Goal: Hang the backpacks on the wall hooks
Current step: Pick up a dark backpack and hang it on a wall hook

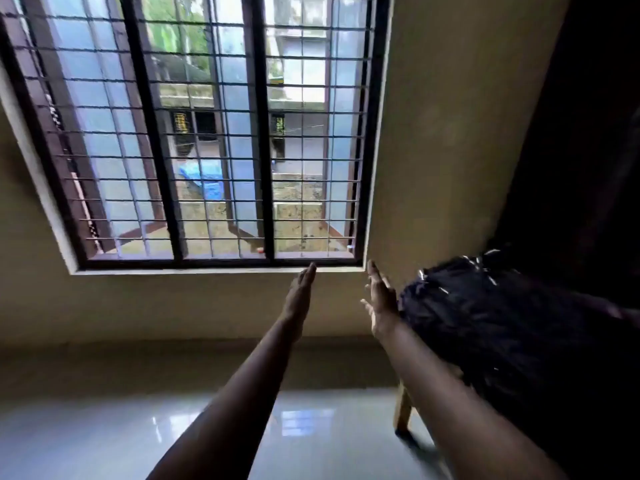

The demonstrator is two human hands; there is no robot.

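Note:
A dark, blurred backpack with small pale zipper glints lies at the right on a piece of furniture. My right hand is stretched out flat just left of the bag, fingers apart, holding nothing. My left hand reaches forward beside it with straight fingers, also holding nothing, below the window sill. Both forearms extend from the bottom of the view. No wall hooks show in this view.
A large barred window fills the wall ahead. A wooden furniture leg stands on the glossy tiled floor under the bag. The right edge of the view is very dark, a plain cream wall left of it.

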